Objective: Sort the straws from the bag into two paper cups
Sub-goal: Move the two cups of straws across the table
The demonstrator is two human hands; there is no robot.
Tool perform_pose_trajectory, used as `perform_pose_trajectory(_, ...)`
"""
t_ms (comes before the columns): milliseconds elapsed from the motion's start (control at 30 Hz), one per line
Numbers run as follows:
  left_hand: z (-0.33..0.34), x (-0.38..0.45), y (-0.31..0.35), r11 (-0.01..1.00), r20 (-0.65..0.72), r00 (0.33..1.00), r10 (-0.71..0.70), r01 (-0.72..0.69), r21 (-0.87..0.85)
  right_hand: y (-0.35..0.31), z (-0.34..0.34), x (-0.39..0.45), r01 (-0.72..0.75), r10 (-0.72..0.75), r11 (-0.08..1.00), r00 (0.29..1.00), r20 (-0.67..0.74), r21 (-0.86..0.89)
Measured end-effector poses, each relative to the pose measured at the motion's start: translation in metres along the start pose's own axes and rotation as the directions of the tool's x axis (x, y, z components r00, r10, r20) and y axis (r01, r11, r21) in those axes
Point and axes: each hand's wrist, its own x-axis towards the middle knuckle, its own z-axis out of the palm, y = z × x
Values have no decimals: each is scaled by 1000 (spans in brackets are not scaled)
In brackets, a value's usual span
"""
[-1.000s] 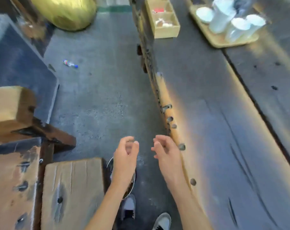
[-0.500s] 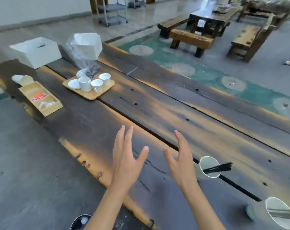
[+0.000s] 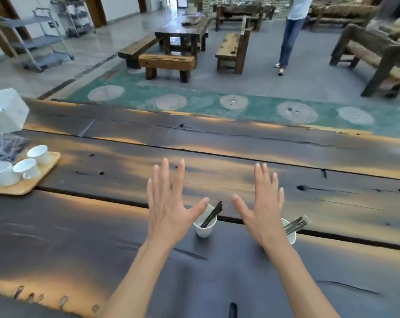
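Two white paper cups stand on the dark wooden table (image 3: pixel 217 157). The left cup (image 3: pixel 204 229) holds several black straws (image 3: pixel 213 214) that lean right. The right cup (image 3: pixel 291 234) is half hidden behind my right wrist and holds several lighter, clear-looking straws (image 3: pixel 296 224). My left hand (image 3: pixel 168 204) hovers flat with fingers spread, its thumb just above the left cup's rim. My right hand (image 3: pixel 262 203) is spread the same way between the two cups. Both hands hold nothing. A crumpled clear plastic bag (image 3: pixel 5 146) lies at the far left.
A wooden tray (image 3: pixel 37 180) with several white teacups (image 3: pixel 26 167) sits at the left edge, beside a white box (image 3: pixel 5 114). Beyond the table are benches (image 3: pixel 166 65), a metal cart (image 3: pixel 40 40) and a person (image 3: pixel 290 33) walking on the floor.
The view swung up from the floor and table edge to face the table squarely. Both hands rose and spread open over the table, now framing the left cup.
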Motion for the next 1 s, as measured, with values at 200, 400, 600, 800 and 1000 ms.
perform_pose_trajectory(200,29,7,32,998,52,997,55,-56,18,42,-23,-1,-84,78,988,996,-47,-127)
perform_pose_trajectory(400,49,18,35,996,85,993,77,-80,30,61,-25,-3,-147,137,972,988,-71,-182)
perform_pose_trajectory(600,65,21,26,996,137,990,28,-15,-88,70,-17,-3,-193,185,975,979,-82,-109)
perform_pose_trajectory(800,101,-13,-20,843,332,894,-302,413,-346,94,-10,-43,-414,472,846,875,-108,336)
perform_pose_trajectory(1000,129,-46,-47,697,468,766,-441,620,-359,129,17,-92,-546,652,664,757,-38,511)
